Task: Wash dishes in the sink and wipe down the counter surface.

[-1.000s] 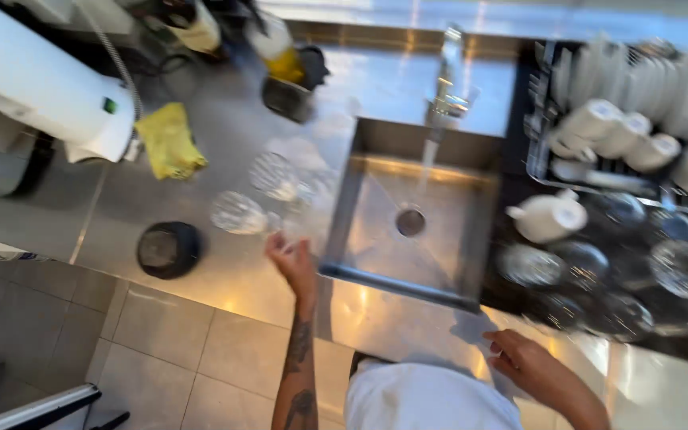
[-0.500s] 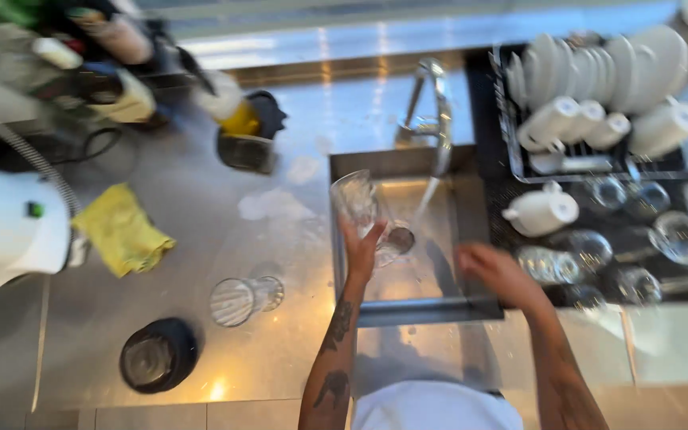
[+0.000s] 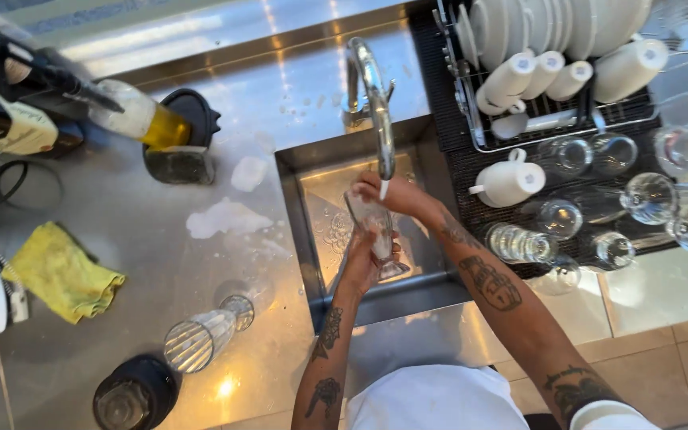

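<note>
Both hands were closed on a clear drinking glass [image 3: 373,231] held over the sink [image 3: 312,231], right under the spout of the curved metal tap [image 3: 374,95]. The left hand [image 3: 360,259] gripped the glass from below, near its base, fingers wrapped round it. The right hand [image 3: 392,195] lay over the upper part of the glass, at its rim, the fingers curled against it; whether they reached inside the glass could not be told. A thin stream of water fell from the spout onto the glass between the two hands.

The sink was a steel basin sunk into a steel counter [image 3: 224,103]. Left of the sink, patches of white foam [image 3: 220,216] lay on the wet counter. Nearer and further left, a ribbed glass [image 3: 201,338] lay on its side, and beside it, at the near edge, stood a dark round cup [image 3: 133,394]. A crumpled yellow cloth [image 3: 61,271] lay at the far left of the counter. Further back stood a black holder with a sponge [image 3: 178,151] and a bottle of yellow liquid [image 3: 133,115] lying tilted.

Right of the sink, a dark draining mat [image 3: 443,103] carried upturned glasses [image 3: 519,243] and a white teapot [image 3: 510,181]. Behind it a wire rack [image 3: 479,135] held white cups [image 3: 539,76] and white plates [image 3: 567,24] standing on edge.
</note>
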